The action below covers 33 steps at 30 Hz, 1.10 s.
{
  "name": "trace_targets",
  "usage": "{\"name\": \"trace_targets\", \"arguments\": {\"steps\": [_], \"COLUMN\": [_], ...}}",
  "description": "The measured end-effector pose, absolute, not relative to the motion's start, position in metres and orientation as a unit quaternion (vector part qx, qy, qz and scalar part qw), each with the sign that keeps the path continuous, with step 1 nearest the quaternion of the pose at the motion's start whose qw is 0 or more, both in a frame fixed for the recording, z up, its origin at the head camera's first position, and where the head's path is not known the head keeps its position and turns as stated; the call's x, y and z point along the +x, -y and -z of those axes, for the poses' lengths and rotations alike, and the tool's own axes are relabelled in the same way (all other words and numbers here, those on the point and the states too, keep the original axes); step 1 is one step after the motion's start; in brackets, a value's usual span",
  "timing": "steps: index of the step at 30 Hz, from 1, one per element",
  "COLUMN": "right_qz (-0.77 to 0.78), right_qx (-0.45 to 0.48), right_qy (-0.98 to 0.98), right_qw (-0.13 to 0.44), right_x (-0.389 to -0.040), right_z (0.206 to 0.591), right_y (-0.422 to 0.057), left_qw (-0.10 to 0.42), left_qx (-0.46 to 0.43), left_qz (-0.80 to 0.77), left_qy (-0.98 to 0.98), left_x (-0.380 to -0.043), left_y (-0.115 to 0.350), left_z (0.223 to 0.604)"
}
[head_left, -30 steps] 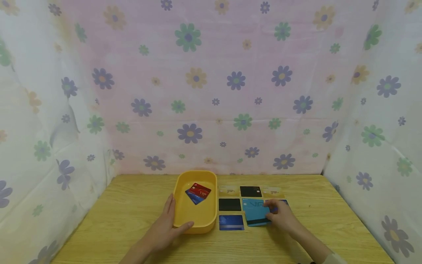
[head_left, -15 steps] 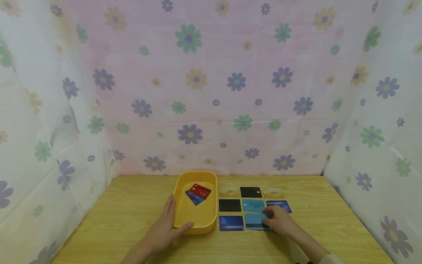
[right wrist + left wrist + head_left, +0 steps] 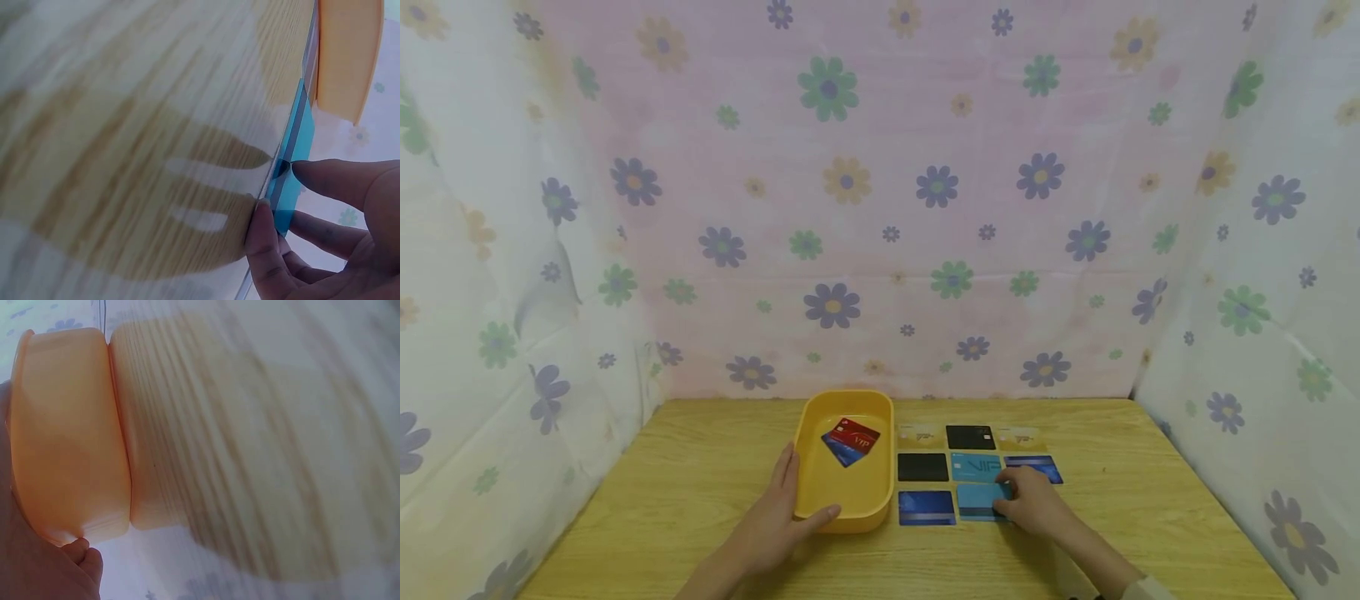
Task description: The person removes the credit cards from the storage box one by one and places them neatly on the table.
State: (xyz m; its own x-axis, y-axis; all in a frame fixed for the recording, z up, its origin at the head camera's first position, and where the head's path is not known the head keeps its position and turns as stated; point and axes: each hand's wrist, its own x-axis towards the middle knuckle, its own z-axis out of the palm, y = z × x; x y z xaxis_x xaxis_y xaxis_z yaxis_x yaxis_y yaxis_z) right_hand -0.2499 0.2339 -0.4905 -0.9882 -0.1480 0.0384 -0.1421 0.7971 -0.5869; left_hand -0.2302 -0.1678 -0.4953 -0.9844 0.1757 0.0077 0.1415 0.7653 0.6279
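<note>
My left hand [image 3: 767, 517] holds the yellow plastic tray [image 3: 880, 500] at its near left corner, thumb along the front rim and fingers against the left wall. Inside the tray lie a red VIP card [image 3: 859, 433] and a blue card [image 3: 844, 454] partly under it. My right hand [image 3: 1033, 502] pinches the right end of a light-blue card [image 3: 979, 501] with a dark stripe, in the front row. In the right wrist view the thumb meets this card [image 3: 305, 131] near its stripe, and the fingertips sit at its edge, close to the table.
Right of the tray, cards lie in rows: a dark blue card [image 3: 927, 507], a black card [image 3: 922, 467], a light-blue VIP card [image 3: 976, 467], a blue card [image 3: 1033, 468], another black card [image 3: 970, 437] and gold cards. Flowered cloth [image 3: 880, 250] hangs behind the wooden table [image 3: 700, 467].
My right hand has moved the striped light-blue card slightly toward me, off the VIP card and down into the front row; the blue card at right shows more. My left hand stays on the tray.
</note>
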Motion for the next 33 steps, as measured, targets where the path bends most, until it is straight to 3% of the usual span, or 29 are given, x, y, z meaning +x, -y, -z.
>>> {"name": "trace_targets", "arguments": {"steps": [33], "right_qz": [0.320], "right_qx": [-0.086], "right_qy": [-0.943], "right_qw": [0.013], "right_x": [-0.2440], "right_z": [0.4840], "right_y": [-0.2332], "left_qw": [0.025], "left_qx": [0.082], "left_qz": [-0.327], "left_qy": [-0.941], "left_x": [-0.2307], "left_y": [0.1689], "left_z": [0.4969]}}
